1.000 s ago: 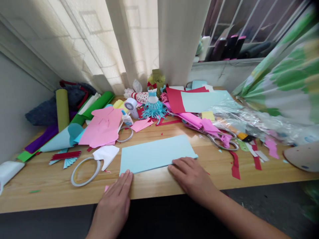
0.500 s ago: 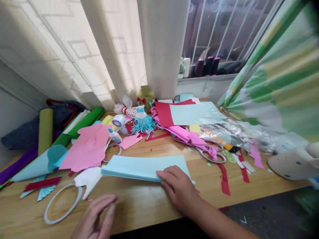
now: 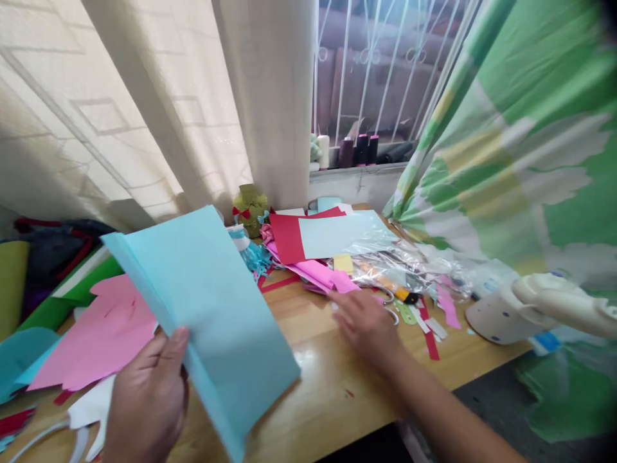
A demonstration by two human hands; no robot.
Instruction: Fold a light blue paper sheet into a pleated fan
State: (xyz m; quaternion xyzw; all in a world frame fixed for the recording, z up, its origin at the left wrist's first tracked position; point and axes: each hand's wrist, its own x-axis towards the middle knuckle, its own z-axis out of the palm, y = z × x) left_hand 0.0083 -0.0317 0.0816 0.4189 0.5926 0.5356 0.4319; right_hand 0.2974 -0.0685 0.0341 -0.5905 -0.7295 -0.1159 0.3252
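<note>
My left hand [image 3: 149, 399] grips a folded light blue paper [image 3: 207, 315] at its lower left edge and holds it up off the wooden table [image 3: 313, 386], tilted toward me. My right hand [image 3: 366, 325] reaches out over the table to the scissors [image 3: 388, 307], which lie half hidden under pink scraps. Its fingers are blurred by motion and partly cover the scissor handles.
Pink paper [image 3: 101, 334] and green rolls [image 3: 72, 292] lie at the left. Red and light blue sheets [image 3: 318, 235], clear plastic [image 3: 409, 267], red strips [image 3: 429, 331] and a small paper figure [image 3: 250, 212] crowd the back. A white lamp base [image 3: 501, 315] stands at right, by a green curtain [image 3: 520, 141].
My left hand has picked the blue paper up from the table and raised it. My right hand has left the paper and moved right to the scissors. The view swung rightward.
</note>
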